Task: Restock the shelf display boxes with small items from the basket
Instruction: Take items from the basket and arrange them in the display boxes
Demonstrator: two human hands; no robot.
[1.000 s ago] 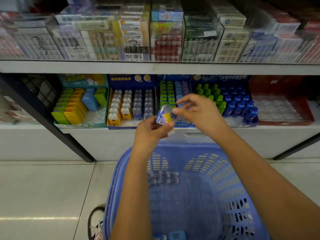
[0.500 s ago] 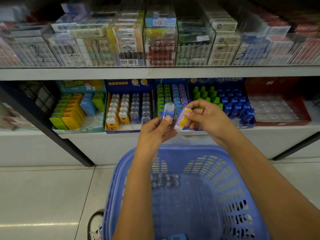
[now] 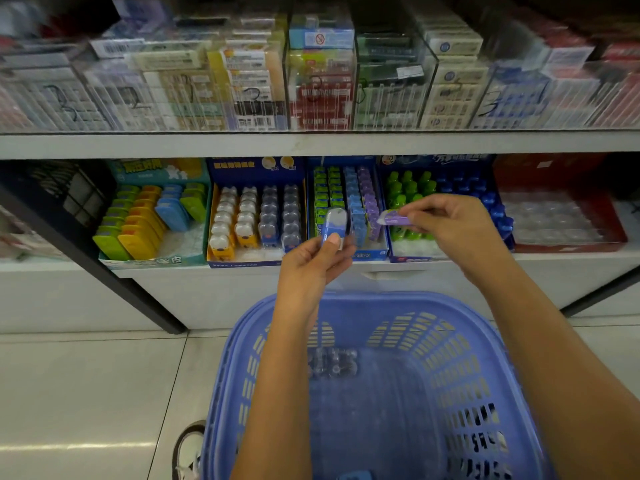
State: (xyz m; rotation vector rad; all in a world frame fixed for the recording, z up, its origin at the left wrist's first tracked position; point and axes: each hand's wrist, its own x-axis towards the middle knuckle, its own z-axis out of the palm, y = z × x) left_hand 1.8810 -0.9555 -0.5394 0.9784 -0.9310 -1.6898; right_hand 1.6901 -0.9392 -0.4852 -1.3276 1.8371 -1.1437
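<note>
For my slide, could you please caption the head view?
Left hand holds a blue item, right hand a purple one, before the shelf.

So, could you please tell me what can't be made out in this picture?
- Print on the blue item: head view, blurred; left hand covers its lower part.
- Purple item: head view, one end hidden in the right hand.
- Clear packs in the basket: head view, motion blur, count unclear.
- Blue thing at the basket's near end: cut by the bottom edge.
</note>
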